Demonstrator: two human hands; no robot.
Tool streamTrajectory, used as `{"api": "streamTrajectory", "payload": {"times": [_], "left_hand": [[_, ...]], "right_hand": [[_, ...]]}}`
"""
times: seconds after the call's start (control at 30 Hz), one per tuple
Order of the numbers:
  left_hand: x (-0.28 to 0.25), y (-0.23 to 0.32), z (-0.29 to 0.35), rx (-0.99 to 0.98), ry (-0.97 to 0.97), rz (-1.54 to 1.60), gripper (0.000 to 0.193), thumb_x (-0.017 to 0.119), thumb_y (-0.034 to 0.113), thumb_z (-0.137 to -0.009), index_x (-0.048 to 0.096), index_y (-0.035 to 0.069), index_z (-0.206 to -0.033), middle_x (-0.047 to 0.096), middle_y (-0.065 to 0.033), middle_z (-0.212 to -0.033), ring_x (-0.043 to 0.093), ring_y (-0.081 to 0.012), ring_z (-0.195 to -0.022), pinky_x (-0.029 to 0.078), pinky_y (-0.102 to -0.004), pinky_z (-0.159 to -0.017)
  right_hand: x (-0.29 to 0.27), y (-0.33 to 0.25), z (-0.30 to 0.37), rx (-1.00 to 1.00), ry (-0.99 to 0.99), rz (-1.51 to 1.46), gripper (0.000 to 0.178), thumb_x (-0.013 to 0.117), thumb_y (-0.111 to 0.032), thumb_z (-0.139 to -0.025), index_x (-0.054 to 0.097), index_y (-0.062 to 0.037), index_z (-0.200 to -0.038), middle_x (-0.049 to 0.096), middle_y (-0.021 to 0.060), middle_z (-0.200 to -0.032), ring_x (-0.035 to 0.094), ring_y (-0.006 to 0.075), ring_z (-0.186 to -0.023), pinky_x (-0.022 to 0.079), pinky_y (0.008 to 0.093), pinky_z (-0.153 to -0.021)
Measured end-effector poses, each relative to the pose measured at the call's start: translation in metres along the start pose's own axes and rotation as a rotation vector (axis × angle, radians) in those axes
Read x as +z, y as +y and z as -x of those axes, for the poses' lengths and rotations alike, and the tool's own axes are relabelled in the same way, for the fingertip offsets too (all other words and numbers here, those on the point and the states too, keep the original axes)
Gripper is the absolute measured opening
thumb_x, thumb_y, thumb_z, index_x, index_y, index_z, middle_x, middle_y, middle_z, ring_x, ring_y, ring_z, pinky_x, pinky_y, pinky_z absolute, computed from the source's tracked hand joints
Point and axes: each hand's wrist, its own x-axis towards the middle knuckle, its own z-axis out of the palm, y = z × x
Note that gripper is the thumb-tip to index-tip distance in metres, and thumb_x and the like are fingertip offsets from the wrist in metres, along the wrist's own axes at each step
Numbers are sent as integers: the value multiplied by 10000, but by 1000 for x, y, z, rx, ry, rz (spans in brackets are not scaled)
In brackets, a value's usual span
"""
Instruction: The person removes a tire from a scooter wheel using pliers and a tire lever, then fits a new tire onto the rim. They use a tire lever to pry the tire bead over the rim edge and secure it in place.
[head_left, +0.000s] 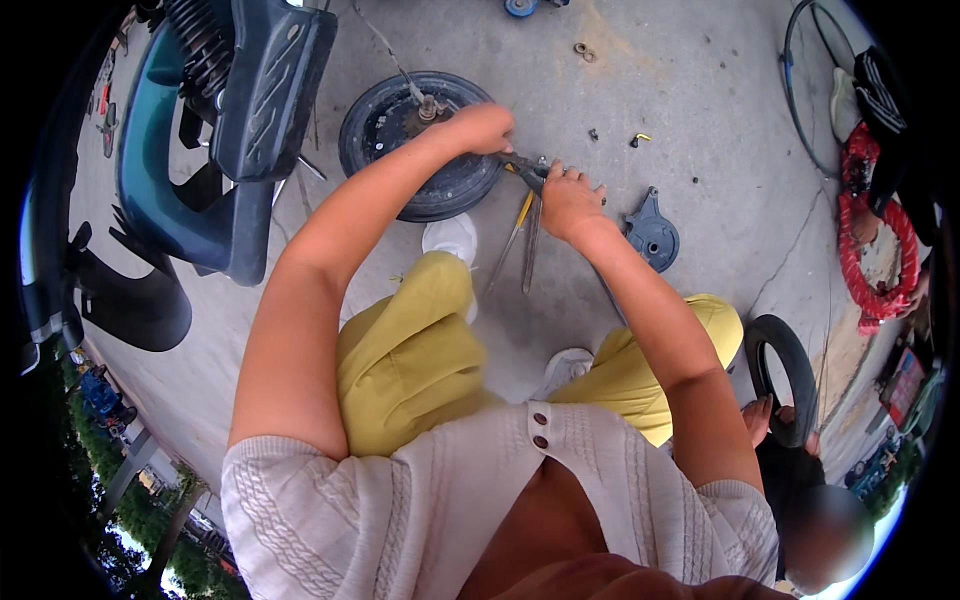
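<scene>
My left hand [484,128] is closed at the right edge of a black wheel [365,165] that lies flat on the concrete. Its fingers pinch one end of a dark, narrow metal piece [525,170], whose kind I cannot make out. Around the other end of that piece my right hand [573,203] is wrapped, beside the wheel. A cable [385,42] runs to the hub [428,108] at the wheel's middle. Below my hands lie a thin yellow-and-metal rod [517,232] and a long metal bar [532,245]. Right of my right hand rests a grey brake plate [653,238].
At left stands a motor scooter [150,150] with a loose black mudguard [135,310] by it. Small parts [585,52] and a yellow-and-black piece [640,140] dot the floor. At right, a person [800,500] holds a tyre [797,385], near a red-wrapped ring [862,270].
</scene>
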Motion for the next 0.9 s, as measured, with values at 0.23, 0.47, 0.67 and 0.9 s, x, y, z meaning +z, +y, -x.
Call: {"api": "streamTrajectory", "payload": {"times": [0.23, 0.47, 0.67, 0.9], "left_hand": [[12, -13, -9, -124, 78, 186, 220, 733, 218, -715, 711, 38, -841, 683, -171, -843, 661, -312, -826, 499, -403, -730], [5, -1, -25, -194, 11, 101, 270, 767, 250, -707, 714, 43, -872, 688, -171, -882, 663, -332, -859, 509, -424, -746], [6, 1, -13, -80, 83, 36, 241, 757, 249, -695, 709, 44, -813, 677, -174, -828, 657, -333, -810, 503, -428, -721], [-4, 8, -14, -120, 40, 39, 238, 767, 245, -690, 722, 95, -870, 694, -129, -897, 660, -315, -869, 511, -418, -749]], "right_hand": [[2, -23, 3, 33, 15, 163, 772, 593, -144, -828, 194, 67, -1453, 420, 250, -1362, 421, 396, -1276, 303, 641, -1025], [-7, -66, 6, 173, -123, 77, 798, 609, -189, -832, 183, 69, -1455, 329, 275, -1447, 356, 408, -1337, 300, 645, -1029], [-16, -85, 26, 164, -64, -5, 750, 602, -167, -824, 240, 58, -1441, 420, 237, -1400, 448, 387, -1275, 394, 552, -1006], [3, -92, 14, 46, 54, 11, 670, 563, -212, -830, 341, 129, -1363, 583, 220, -1225, 614, 303, -1077, 501, 360, -851]]}}
